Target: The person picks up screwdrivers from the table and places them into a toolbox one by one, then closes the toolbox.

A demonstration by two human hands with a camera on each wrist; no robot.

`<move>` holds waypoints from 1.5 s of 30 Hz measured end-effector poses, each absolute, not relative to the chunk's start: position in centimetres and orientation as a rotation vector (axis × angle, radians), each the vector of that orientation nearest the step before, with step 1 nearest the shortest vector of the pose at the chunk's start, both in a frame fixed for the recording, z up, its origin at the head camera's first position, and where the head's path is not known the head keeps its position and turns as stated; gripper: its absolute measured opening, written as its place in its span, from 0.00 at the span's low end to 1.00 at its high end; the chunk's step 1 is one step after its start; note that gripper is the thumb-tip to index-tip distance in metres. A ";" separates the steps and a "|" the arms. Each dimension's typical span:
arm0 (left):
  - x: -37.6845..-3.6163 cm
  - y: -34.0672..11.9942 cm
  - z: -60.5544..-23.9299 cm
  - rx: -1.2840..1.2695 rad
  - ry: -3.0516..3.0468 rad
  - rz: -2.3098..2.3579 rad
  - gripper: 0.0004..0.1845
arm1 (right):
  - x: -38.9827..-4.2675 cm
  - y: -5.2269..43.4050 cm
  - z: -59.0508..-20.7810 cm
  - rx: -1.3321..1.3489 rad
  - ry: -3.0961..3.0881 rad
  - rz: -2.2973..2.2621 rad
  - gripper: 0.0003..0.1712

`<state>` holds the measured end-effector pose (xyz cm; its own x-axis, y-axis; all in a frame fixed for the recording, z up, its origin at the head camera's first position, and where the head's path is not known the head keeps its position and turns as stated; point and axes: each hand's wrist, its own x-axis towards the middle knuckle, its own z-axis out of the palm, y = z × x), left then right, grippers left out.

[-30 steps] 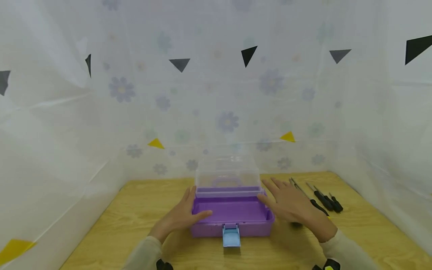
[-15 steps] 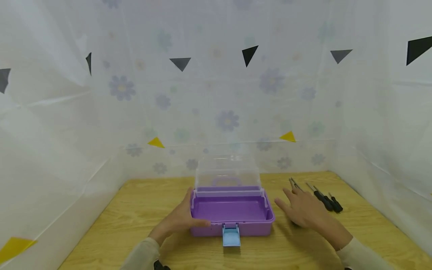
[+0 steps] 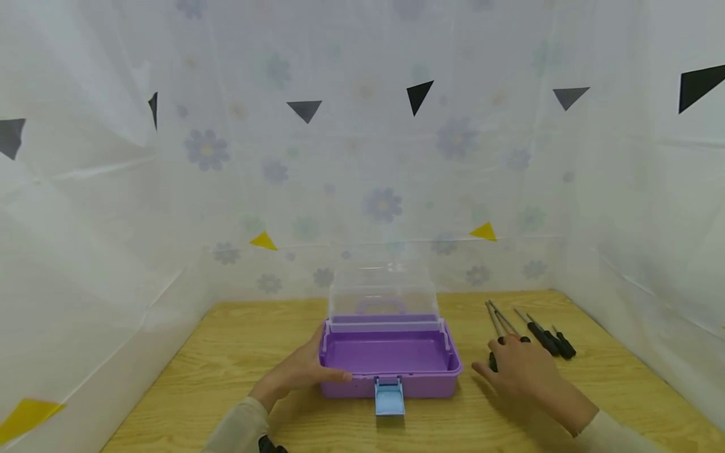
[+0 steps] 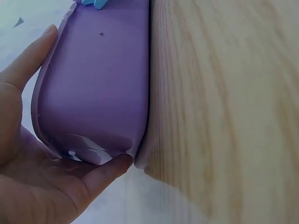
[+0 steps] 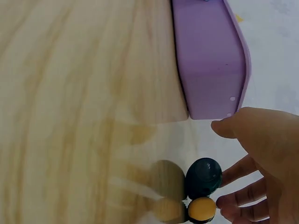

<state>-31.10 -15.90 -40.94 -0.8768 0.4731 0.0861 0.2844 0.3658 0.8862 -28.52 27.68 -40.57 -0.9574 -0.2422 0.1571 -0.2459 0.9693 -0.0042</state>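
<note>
A purple toolbox [image 3: 391, 385] with a raised clear lid [image 3: 385, 289] and a blue latch [image 3: 389, 399] stands in the middle of the wooden table. My left hand [image 3: 300, 370] holds its left front corner, thumb over the front rim and fingers along the side; the left wrist view shows a fingertip [image 4: 122, 161] low on that side. To the toolbox's right, my right hand [image 3: 523, 368] hovers over the handles of long-shafted screwdrivers [image 3: 495, 322]. In the right wrist view its fingers are bent beside a dark handle end [image 5: 204, 177] and a yellow-tipped one [image 5: 202, 208], thumb held apart.
Several black-handled screwdrivers [image 3: 542, 338] lie farther right on the table [image 3: 249, 340]. White flower-patterned sheeting [image 3: 379, 157] closes off the back and both sides.
My right hand has left the toolbox's right rim and moved right and lower, onto the tool handles. My left hand's thumb has come forward from inside the toolbox onto its front rim.
</note>
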 end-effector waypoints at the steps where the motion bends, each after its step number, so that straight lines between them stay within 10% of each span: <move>1: -31.1 -15.8 -40.9 0.680 2.441 1.524 0.71 | -28.5 27.7 -40.7 0.377 -2.959 0.015 0.37; 45: -31.3 -15.9 -41.3 0.641 2.481 1.489 0.71 | -28.7 29.1 -39.4 0.324 -2.917 0.333 0.06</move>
<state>-31.28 -15.94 -41.25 -0.8915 0.4480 0.0677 0.2704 0.4061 0.8729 -28.74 29.11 -39.37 -0.9586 -0.1937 0.2086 -0.2357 0.9509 -0.2004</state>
